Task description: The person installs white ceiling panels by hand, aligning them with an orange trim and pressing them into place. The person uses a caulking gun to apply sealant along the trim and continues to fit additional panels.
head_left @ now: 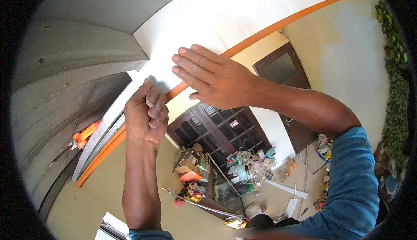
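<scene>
Overhead, my right hand point(208, 76) lies open and flat against a white panel point(217, 10), fingers stretched toward the upper left. A narrow orange-brown strip point(291, 17) runs diagonally along the panel's edge, passing behind both hands. Lower and to the left, my left hand point(146, 112) is curled at that edge; whatever its fingers hold, if anything, is hidden. An orange tool point(84, 134) sits farther left beside a pale metal edge.
A grey roof structure point(65, 53) fills the upper left. Below are double glazed doors point(219, 123), a brown door point(299, 131), a wall point(352, 57), a cluttered cabinet point(195, 170), a laden rack point(247, 166) and loose white strips point(286, 188). Greenery point(393, 110) lines the right side.
</scene>
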The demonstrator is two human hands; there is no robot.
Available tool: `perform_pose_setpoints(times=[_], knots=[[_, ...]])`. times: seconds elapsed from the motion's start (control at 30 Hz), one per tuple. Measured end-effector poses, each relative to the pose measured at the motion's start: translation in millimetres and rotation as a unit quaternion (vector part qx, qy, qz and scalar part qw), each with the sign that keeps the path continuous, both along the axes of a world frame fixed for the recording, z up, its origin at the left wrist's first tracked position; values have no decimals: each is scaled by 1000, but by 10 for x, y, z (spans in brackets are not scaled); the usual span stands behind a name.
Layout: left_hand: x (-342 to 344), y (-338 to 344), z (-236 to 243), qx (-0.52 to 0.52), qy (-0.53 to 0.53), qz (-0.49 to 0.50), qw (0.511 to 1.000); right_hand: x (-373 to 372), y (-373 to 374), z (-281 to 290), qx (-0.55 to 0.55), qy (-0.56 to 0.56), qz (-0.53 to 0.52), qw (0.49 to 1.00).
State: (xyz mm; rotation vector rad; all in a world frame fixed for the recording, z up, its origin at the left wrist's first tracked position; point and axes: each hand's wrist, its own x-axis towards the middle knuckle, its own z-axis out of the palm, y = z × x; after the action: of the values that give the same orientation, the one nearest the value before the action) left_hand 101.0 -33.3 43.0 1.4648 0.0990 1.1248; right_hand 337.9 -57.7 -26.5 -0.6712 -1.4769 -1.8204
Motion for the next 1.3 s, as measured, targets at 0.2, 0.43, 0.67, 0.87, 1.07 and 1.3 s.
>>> perform_pose_setpoints(times=[0.2, 0.43, 0.67, 0.87, 1.07, 1.3], knots=[[103, -24, -53, 62, 15, 19, 998, 61, 76, 125, -10, -35, -70, 997], [132, -56, -91, 69, 36, 55, 995, 240, 61, 113, -3, -11, -38, 999], [-231, 74, -38, 55, 133, 143, 979, 200, -152, -47, -57, 57, -30, 996], [-708, 141, 95, 128, 171, 208, 954, 46, -166, -64, -35, 79, -43, 995], [-599, 183, 157, 185, 194, 238, 933, 6, -139, -110, -33, 93, -74, 992], [-653, 325, 318, 283, 268, 288, 875, -1, -146, -113, -31, 94, -83, 992]])
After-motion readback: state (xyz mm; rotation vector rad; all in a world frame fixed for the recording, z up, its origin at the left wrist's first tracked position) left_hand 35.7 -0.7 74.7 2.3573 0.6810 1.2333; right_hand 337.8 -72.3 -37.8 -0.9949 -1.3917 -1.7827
